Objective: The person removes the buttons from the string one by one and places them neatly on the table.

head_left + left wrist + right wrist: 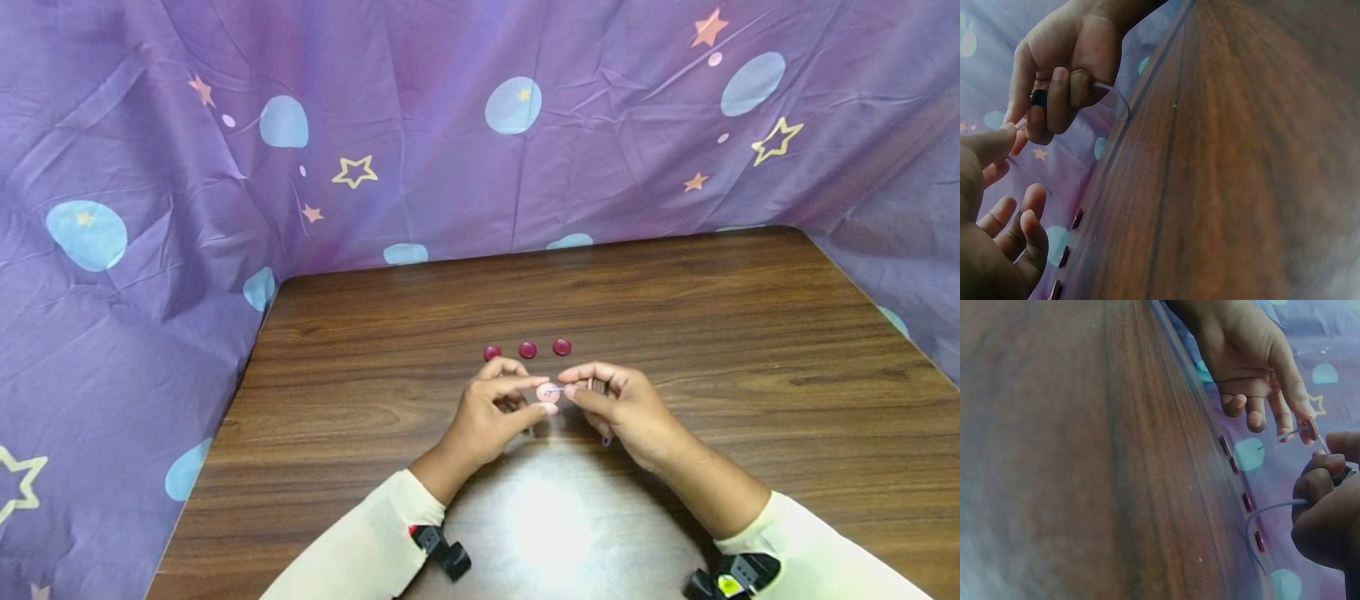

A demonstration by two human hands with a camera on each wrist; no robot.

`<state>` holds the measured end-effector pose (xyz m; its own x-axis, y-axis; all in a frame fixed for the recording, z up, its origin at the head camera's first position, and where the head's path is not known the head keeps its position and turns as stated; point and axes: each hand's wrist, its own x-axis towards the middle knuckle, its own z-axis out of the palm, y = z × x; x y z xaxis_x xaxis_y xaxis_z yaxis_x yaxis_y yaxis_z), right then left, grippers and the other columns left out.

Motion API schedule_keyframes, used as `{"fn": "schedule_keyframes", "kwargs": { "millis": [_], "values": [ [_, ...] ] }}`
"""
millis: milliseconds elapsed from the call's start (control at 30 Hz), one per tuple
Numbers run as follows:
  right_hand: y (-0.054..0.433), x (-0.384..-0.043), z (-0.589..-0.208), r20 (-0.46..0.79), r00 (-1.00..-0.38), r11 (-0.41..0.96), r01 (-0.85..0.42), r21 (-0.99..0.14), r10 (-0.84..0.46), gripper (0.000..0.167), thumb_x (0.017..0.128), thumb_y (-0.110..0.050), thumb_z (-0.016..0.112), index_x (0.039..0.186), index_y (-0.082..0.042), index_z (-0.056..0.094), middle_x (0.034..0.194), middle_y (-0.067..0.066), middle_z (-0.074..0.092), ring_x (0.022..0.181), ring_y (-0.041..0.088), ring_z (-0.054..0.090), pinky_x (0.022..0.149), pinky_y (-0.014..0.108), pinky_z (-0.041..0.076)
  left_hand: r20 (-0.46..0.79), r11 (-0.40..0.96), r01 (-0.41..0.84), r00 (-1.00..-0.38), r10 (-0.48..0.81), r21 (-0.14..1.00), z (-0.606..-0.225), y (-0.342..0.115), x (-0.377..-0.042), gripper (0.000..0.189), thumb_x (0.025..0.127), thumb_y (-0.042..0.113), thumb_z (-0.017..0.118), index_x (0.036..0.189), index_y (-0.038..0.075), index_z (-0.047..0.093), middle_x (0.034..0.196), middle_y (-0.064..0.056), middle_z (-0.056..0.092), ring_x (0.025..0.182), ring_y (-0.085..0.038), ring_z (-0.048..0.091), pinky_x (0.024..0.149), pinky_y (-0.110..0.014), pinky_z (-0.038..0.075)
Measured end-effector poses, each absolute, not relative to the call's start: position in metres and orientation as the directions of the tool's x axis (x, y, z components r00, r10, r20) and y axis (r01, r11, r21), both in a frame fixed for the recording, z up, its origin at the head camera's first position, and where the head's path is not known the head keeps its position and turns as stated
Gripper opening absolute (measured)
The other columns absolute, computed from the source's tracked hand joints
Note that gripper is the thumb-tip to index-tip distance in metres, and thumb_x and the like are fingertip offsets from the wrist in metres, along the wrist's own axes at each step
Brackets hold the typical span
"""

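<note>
My left hand [486, 414] pinches a pale pink button [548, 392] at its edge between thumb and index finger, over the table. In the right wrist view the button [1311, 429] is seen nearly edge-on, and a thin lilac string [1325, 445] runs through it, a short end sticking out on the left-hand side. My right hand [636, 414] pinches the string close to the button. Its other fingers curl around more of the string, and a length [1121, 99] hangs from that fist. Just beyond the hands, dark red buttons [528, 350] lie in a row.
The brown wooden table [360, 350] spreads around both hands. A purple curtain [450, 183] with stars and blue spots stands behind it and along its sides. Bright glare lies on the tabletop in front of the hands.
</note>
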<state>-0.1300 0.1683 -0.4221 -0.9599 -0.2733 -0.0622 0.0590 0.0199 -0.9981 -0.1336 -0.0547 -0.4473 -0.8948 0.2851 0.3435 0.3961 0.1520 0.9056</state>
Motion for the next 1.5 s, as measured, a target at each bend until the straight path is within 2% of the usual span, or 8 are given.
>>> {"fn": "schedule_keyframes", "kwargs": {
  "millis": [200, 633, 833, 1100, 1333, 1500],
  "values": [
    [0.1690, -0.1302, -0.4216, -0.089, -0.960, 0.020, 0.086, -0.996, -0.267, 0.029, 0.094, 0.002, 0.077, 0.122, 0.003, 0.071, 0.078, -0.009, 0.068, 0.052, 0.004, 0.045, 0.046, 0.020, 0.041, 0.336, 0.154, 0.389, -0.897, 0.286, 0.908, -0.4469, -0.0550, -0.1336, 0.034, 0.087, 0.000, 0.089, 0.120, -0.002, 0.082, 0.119, -0.020, 0.063, 0.078, 0.000, 0.065, 0.071, -0.021, 0.061],
    [0.1688, -0.1311, -0.4217, -0.093, -0.969, 0.089, 0.074, -0.993, -0.230, 0.040, 0.091, 0.002, 0.081, 0.127, 0.011, 0.067, 0.075, -0.010, 0.060, 0.053, 0.002, 0.045, 0.046, 0.019, 0.041, 0.343, 0.157, 0.396, -0.896, 0.283, 0.905, -0.4482, -0.0556, -0.1342, 0.034, 0.086, -0.001, 0.089, 0.120, -0.002, 0.081, 0.119, -0.020, 0.062, 0.077, 0.002, 0.065, 0.071, -0.020, 0.061],
    [0.1697, -0.1304, -0.4215, -0.080, -0.972, 0.113, 0.056, -0.992, -0.219, 0.037, 0.092, -0.001, 0.082, 0.124, 0.013, 0.069, 0.069, -0.010, 0.056, 0.053, 0.003, 0.045, 0.047, 0.020, 0.040, 0.343, 0.152, 0.393, -0.898, 0.275, 0.907, -0.4482, -0.0559, -0.1343, 0.034, 0.086, -0.001, 0.089, 0.119, -0.002, 0.082, 0.120, -0.020, 0.063, 0.078, 0.003, 0.066, 0.071, -0.021, 0.062],
    [0.1699, -0.1305, -0.4222, -0.060, -0.970, 0.090, 0.040, -0.995, -0.234, 0.011, 0.096, -0.003, 0.079, 0.105, 0.003, 0.075, 0.062, -0.010, 0.054, 0.052, 0.005, 0.045, 0.048, 0.021, 0.039, 0.329, 0.166, 0.381, -0.905, 0.271, 0.910, -0.4459, -0.0562, -0.1338, 0.034, 0.086, 0.000, 0.089, 0.119, -0.001, 0.082, 0.121, -0.019, 0.063, 0.079, 0.003, 0.066, 0.071, -0.020, 0.062],
    [0.1703, -0.1311, -0.4232, -0.068, -0.973, 0.063, 0.055, -0.997, -0.220, 0.004, 0.098, -0.003, 0.077, 0.101, -0.006, 0.078, 0.063, -0.010, 0.052, 0.052, 0.005, 0.043, 0.047, 0.021, 0.037, 0.327, 0.177, 0.379, -0.907, 0.266, 0.908, -0.4463, -0.0570, -0.1347, 0.034, 0.087, 0.001, 0.089, 0.120, 0.000, 0.082, 0.121, -0.019, 0.064, 0.079, 0.002, 0.066, 0.072, -0.021, 0.062],
    [0.1709, -0.1317, -0.4231, -0.080, -0.977, 0.038, 0.074, -0.997, -0.200, 0.013, 0.098, -0.003, 0.076, 0.095, -0.015, 0.078, 0.063, -0.011, 0.051, 0.051, 0.004, 0.042, 0.047, 0.021, 0.036, 0.340, 0.166, 0.388, -0.905, 0.254, 0.907, -0.4470, -0.0574, -0.1353, 0.033, 0.087, 0.001, 0.089, 0.119, -0.001, 0.082, 0.120, -0.020, 0.064, 0.078, 0.000, 0.066, 0.072, -0.020, 0.061]
  ]
}}
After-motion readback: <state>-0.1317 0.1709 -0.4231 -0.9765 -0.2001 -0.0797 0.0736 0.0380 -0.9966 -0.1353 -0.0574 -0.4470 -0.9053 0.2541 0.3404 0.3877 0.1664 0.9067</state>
